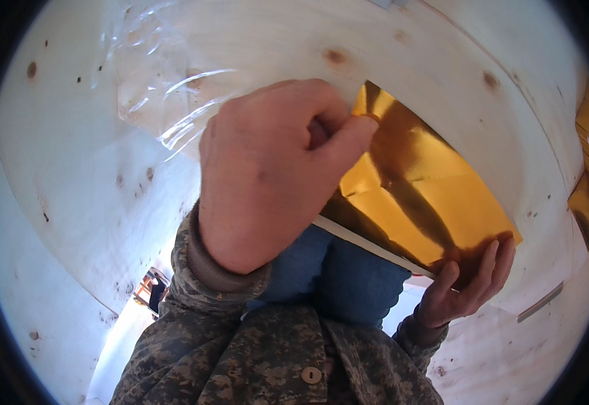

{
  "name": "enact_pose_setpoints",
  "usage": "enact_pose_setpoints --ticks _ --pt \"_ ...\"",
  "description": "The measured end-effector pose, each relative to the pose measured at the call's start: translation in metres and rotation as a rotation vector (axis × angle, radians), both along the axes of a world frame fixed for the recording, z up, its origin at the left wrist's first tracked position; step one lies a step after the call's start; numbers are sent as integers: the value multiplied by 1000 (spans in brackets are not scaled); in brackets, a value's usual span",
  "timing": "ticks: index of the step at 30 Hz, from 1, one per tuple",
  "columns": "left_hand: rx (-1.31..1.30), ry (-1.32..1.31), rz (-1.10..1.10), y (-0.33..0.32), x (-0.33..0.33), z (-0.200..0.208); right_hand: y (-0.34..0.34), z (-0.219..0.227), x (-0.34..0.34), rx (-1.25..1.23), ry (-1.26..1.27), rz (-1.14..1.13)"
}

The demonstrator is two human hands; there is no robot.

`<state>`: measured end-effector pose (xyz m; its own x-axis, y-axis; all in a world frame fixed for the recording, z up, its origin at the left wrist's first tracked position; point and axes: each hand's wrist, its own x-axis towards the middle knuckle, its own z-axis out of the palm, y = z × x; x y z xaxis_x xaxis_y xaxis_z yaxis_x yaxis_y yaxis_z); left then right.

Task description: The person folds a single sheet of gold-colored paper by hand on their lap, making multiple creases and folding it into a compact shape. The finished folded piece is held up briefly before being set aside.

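A sheet of shiny gold foil [443,189] slants over the table in front of me, with creases and dark reflections on its surface. My left hand [267,169], large in the middle of the view, is closed and pinches the sheet near its upper left corner between thumb and forefinger. Around the lower right end curl the fingers of my right hand [467,287], gripping it by the edge. The part of the sheet behind my left hand is hidden.
Pale wood with dark knots forms the tabletop [510,128]. Clear plastic film [166,88] lies at the upper left. More gold foil [588,202] is at the far right rim, and a thin strip [540,302] lies at the lower right.
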<state>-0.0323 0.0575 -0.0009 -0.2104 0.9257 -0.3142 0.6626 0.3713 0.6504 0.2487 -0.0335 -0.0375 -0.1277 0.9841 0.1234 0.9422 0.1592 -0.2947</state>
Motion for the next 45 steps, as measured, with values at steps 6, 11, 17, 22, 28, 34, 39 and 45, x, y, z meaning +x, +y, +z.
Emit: enact_pose_setpoints --ticks 6,11,17,22,28,34,39,45 --pt "-140 -101 138 1 6 3 2 3 -1 -1 -30 14" --pt "-156 -74 155 4 8 3 3 3 -1 1 25 -13" --pt "-113 -27 92 4 8 3 4 6 0 -7 2 -43" --pt "-124 80 81 1 4 -1 6 7 1 -20 1 -59" --pt "-128 -24 133 2 3 -3 11 13 2 -32 -5 -76" --pt "-111 -40 124 1 2 -4 14 11 3 6 -10 -84" --pt "-96 -82 125 0 0 -5 13 7 5 30 -37 -48" --pt "-89 -76 128 -1 0 -5 12 6 3 31 -31 -55"
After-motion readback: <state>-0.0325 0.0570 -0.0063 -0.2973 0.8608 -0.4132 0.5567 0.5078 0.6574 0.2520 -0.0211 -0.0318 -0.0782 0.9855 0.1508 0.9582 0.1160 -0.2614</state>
